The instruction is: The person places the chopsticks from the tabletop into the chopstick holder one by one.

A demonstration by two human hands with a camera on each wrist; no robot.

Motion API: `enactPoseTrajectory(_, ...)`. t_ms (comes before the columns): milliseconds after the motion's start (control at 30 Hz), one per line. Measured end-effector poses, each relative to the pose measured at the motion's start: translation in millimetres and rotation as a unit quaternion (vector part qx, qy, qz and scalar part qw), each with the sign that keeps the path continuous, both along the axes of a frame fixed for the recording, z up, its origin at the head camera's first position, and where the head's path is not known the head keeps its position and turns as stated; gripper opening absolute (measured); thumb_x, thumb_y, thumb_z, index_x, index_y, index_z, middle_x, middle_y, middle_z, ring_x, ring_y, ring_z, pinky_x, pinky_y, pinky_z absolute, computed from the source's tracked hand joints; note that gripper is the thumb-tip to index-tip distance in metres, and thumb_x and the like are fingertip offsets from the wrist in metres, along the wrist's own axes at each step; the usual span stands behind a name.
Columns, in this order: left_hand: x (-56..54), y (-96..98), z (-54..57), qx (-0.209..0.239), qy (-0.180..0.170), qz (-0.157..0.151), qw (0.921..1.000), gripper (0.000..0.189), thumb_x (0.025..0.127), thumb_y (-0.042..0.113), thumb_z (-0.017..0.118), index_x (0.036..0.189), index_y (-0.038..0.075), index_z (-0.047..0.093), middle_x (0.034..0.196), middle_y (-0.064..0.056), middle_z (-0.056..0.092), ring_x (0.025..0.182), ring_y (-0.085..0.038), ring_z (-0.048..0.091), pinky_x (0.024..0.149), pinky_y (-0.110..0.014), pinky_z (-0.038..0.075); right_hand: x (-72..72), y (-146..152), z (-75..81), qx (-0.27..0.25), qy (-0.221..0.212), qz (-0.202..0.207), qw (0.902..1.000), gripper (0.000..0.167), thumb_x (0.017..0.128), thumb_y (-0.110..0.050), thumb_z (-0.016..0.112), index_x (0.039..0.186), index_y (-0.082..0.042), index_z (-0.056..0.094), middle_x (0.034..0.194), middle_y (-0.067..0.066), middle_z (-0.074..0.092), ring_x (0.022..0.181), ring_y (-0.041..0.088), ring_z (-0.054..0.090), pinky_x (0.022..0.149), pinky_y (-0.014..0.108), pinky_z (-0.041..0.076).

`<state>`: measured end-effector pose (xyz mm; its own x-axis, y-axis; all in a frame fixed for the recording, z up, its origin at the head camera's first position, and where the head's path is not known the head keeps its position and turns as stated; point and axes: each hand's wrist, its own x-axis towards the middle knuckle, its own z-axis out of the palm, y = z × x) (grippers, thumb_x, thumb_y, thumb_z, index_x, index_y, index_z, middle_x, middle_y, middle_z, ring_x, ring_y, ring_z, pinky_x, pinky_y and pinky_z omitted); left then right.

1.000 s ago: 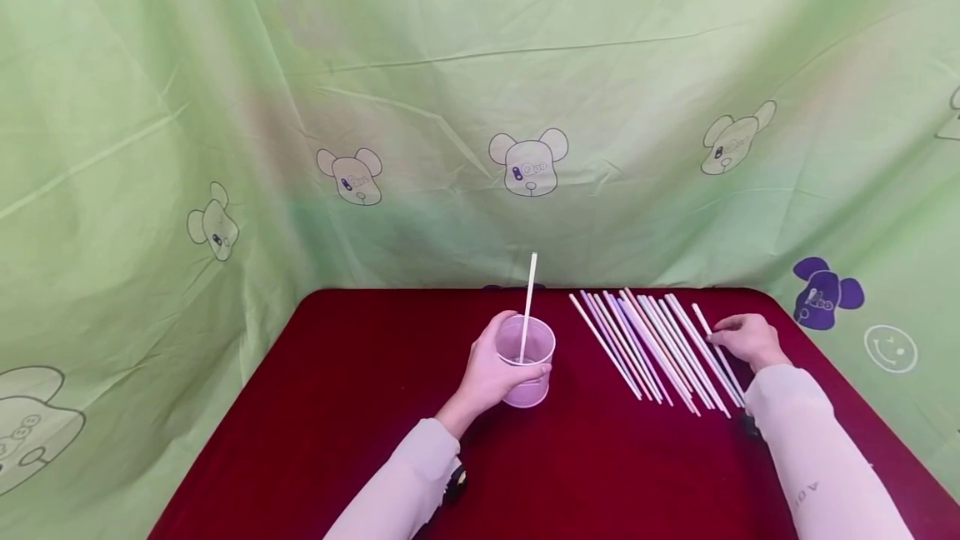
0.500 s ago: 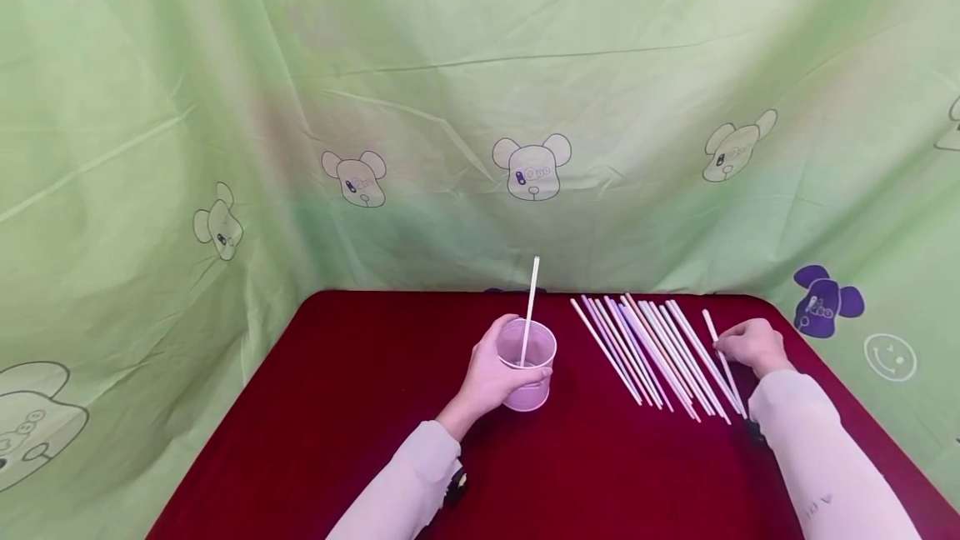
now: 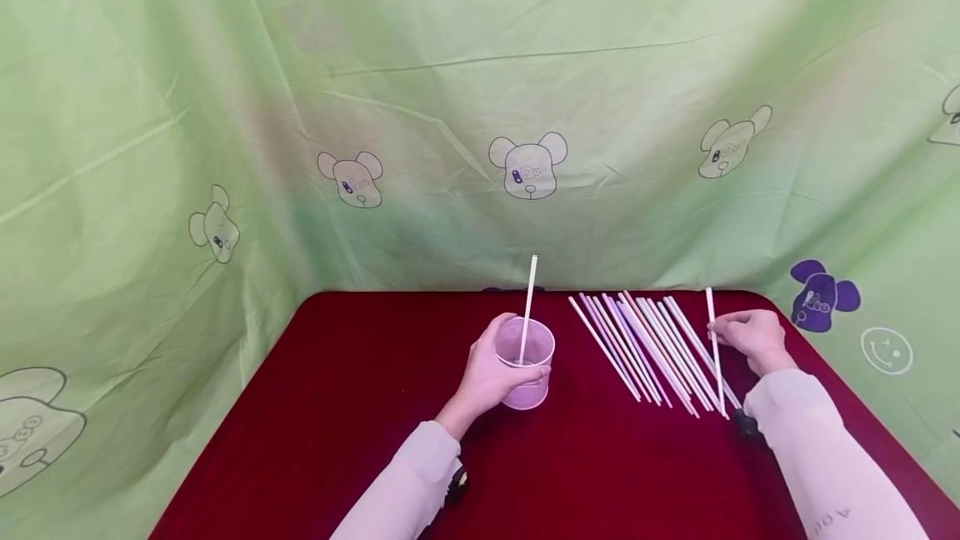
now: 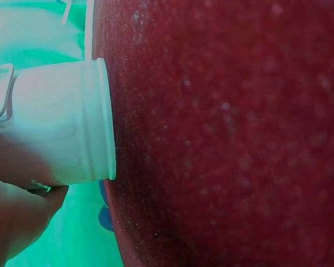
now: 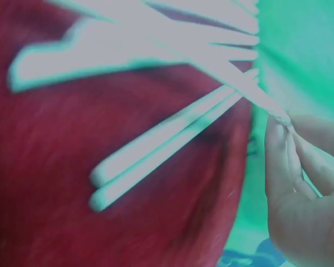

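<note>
My left hand (image 3: 487, 369) grips a small pink pail (image 3: 527, 397) from its left side, thumb across the front below the rim. One pale straw (image 3: 529, 298) leans in the pail and rises well above it. A wire handle (image 4: 9, 92) shows on the pail's side in the left wrist view. My right hand (image 3: 756, 336) pinches a whitish straw (image 3: 717, 365) near its far end, between thumb and fingertips. That straw slants across others; in the right wrist view the fingertips (image 5: 278, 125) meet at its tip.
Several pastel straws (image 3: 660, 354) lie side by side on the dark red tablecloth (image 3: 360, 415), between the pail and my right hand. A green curtain (image 3: 420, 107) with bear prints hangs behind and on both sides.
My right hand has pinched the rightmost straw and shifted it, its near end swinging left over the other straws and its far end rising. My left hand and the pail stay put.
</note>
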<state>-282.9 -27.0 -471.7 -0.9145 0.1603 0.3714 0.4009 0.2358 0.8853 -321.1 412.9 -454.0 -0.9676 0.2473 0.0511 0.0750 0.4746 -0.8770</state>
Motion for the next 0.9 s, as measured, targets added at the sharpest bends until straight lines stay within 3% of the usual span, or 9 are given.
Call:
enactPoseTrajectory(167, 0.2, 0.0, 0.2, 0.001, -0.007, -0.004, 1.0000, 0.088, 0.066, 0.027, 0.097, 0.141, 0.021, 0.053, 0.124, -0.004, 0.065, 0.113, -0.028, 0.064, 0.094, -0.049, 0.054, -4.2, -18.0, 17.4, -0.085, 0.047, -0.002, 0.9953, 0.028, 0.094, 0.001, 0.067, 0.111, 0.024, 0.065, 0.066, -0.013, 0.071, 0.062, 0.001, 0.070, 0.066, 0.022, 0.059)
enactPoseTrajectory(400, -0.6, -0.5, 0.4, -0.004, -0.009, -0.002, 0.9999, 0.088, 0.066, 0.029, 0.098, 0.141, 0.021, 0.053, 0.122, -0.003, 0.066, 0.112, -0.027, 0.064, 0.093, -0.048, 0.055, -6.0, -53.9, 45.0, -0.134, 0.094, -0.017, 0.9863, 0.028, 0.093, -0.001, 0.071, 0.116, 0.015, 0.068, 0.068, -0.015, 0.071, 0.065, 0.000, 0.070, 0.066, 0.016, 0.057)
enactPoseTrajectory(633, 0.2, -0.1, -0.2, 0.006, -0.014, -0.010, 0.9998, 0.087, 0.066, 0.028, 0.097, 0.141, 0.020, 0.053, 0.122, -0.006, 0.065, 0.113, -0.032, 0.064, 0.094, -0.052, 0.054, -5.5, -94.7, 71.6, -0.240, 0.135, -0.001, 0.9614, 0.016, 0.091, 0.005, 0.072, 0.106, 0.005, 0.075, 0.071, -0.006, 0.073, 0.065, 0.005, 0.071, 0.064, 0.017, 0.057)
enactPoseTrajectory(900, -0.1, 0.2, -0.2, 0.012, -0.015, -0.011, 0.9998, 0.087, 0.066, 0.026, 0.097, 0.140, 0.021, 0.052, 0.123, -0.006, 0.065, 0.114, -0.034, 0.063, 0.095, -0.053, 0.053, -3.2, -142.3, 100.4, -0.253, 0.175, 0.039, 0.9506, 0.026, 0.090, 0.005, 0.074, 0.115, 0.011, 0.070, 0.077, -0.005, 0.075, 0.069, 0.009, 0.074, 0.071, 0.019, 0.058)
